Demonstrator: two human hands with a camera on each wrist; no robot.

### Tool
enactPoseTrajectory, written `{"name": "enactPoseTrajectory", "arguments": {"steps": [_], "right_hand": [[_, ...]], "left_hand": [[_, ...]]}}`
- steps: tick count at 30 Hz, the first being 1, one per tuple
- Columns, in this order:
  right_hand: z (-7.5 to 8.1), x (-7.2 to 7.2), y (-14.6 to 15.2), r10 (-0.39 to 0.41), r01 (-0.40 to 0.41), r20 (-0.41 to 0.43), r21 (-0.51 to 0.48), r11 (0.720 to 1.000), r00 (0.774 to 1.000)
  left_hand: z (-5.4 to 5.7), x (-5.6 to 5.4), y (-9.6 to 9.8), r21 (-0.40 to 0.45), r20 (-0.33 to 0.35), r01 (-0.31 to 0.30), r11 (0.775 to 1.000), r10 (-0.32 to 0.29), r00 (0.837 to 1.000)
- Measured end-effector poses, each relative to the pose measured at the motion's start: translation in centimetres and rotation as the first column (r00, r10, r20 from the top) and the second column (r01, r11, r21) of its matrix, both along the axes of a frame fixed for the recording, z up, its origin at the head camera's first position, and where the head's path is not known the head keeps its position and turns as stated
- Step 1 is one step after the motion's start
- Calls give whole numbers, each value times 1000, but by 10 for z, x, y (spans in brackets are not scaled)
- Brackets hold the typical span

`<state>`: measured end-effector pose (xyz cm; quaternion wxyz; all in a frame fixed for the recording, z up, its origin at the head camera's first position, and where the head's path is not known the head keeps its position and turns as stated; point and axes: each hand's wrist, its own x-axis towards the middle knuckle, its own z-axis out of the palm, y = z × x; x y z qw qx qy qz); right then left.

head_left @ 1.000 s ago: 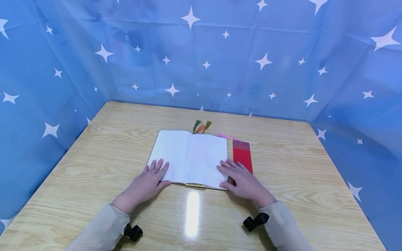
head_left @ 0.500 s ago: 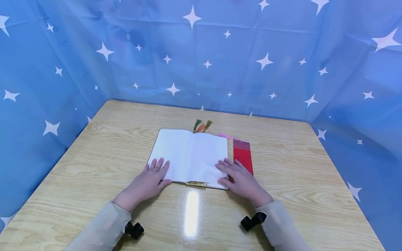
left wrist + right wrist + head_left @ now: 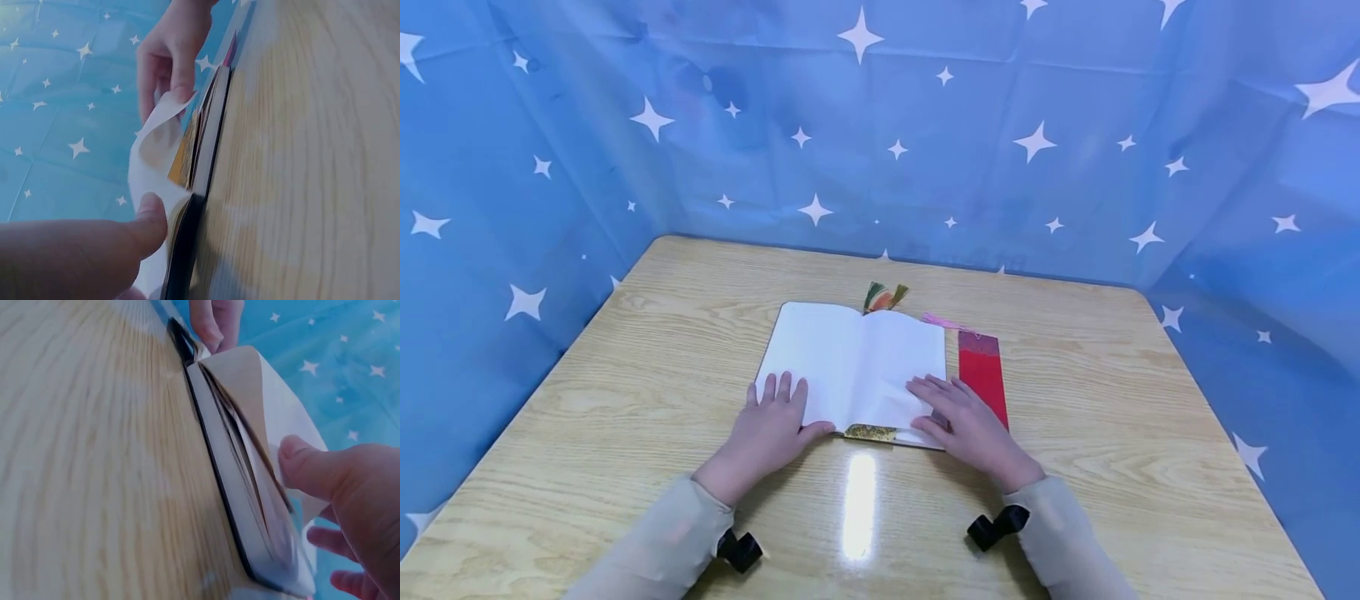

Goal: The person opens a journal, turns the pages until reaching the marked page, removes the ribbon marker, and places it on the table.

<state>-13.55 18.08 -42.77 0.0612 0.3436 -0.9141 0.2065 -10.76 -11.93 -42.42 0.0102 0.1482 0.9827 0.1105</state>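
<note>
An open book with blank white pages and a dark cover lies on the table. My left hand rests on its left page with fingers spread, the thumb by the lower edge near the spine. At the lower right corner my right hand pinches a page between thumb and fingers and lifts it into a curl. Beneath the raised page shows a golden patterned strip, jutting from the lower edge. A red bookmark with a pink tassel lies right of the book, partly behind my right hand.
Green and olive tassels with an orange piece poke out at the top of the spine. The wooden table ends at a blue star-patterned cloth behind and at both sides.
My right hand has moved slightly left with the page, baring more of the golden strip. My left hand has shifted right, its thumb closer to the spine.
</note>
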Motion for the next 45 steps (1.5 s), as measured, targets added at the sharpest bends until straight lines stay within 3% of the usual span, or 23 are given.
{"name": "enactPoseTrajectory", "arguments": {"steps": [9,19,27,38,45], "right_hand": [[6,1,-14,11,-11,-33,-12,1000,999],[12,1,-20,-13,14,-44,31,999,999],[12,2,-19,19,-18,-94,12,1000,995],[13,2,-18,56,-62,-194,-26,998,979],[15,4,-18,59,-71,-221,-47,996,974]], "left_hand": [[3,1,19,-51,22,-105,993,107,994],[1,1,20,-11,-37,-117,993,117,992],[-1,4,16,15,-115,-101,995,102,988],[-1,5,13,73,-249,-56,996,73,966],[-2,4,12,158,-304,47,986,3,953]]}}
